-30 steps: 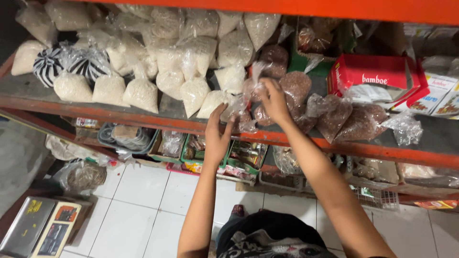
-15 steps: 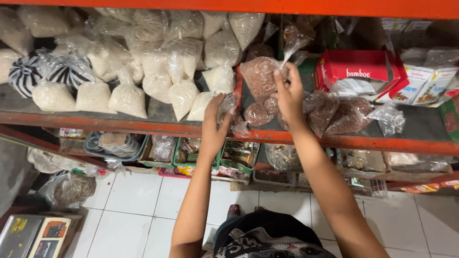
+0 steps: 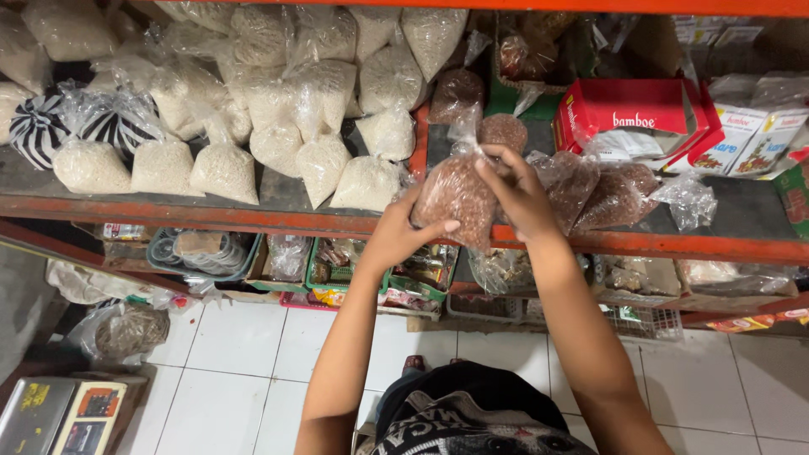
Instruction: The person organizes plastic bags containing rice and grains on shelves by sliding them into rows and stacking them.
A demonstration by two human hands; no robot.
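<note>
— Clear plastic bag of reddish-brown grains (image 3: 455,198), where is it seen?

— It is held over the front edge of the orange-painted metal shelf (image 3: 211,212), just right of the shelf's middle, between both hands.

— What is found at the far left?

— Two black-and-white striped bundles (image 3: 38,131) are set at the left end of the shelf. Beside them, a spread of clear knotted bags of pale whitish grains (image 3: 223,168) is laid out, several of them stacked behind one another. Below the shelf, a white tiled floor (image 3: 227,354) is seen, and a flat grey device (image 3: 38,413) is placed at the lower left corner.

— And the left hand?

— The left hand (image 3: 396,236) is curled around the lower left side of the bag, its thumb pressed across the front of the plastic. A firm hold is shown.

— The right hand?

— The right hand (image 3: 522,198) is closed on the bag's upper right side, fingers bent over the top near the twisted neck. The bag is thus gripped from both sides.

— What is seen further right?

— More clear bags of brown grains (image 3: 602,190) are lying on the shelf just beside the right hand, and a red cardboard box (image 3: 636,114) is stood behind them. White and blue cartons (image 3: 746,139) are placed at the far right.
</note>
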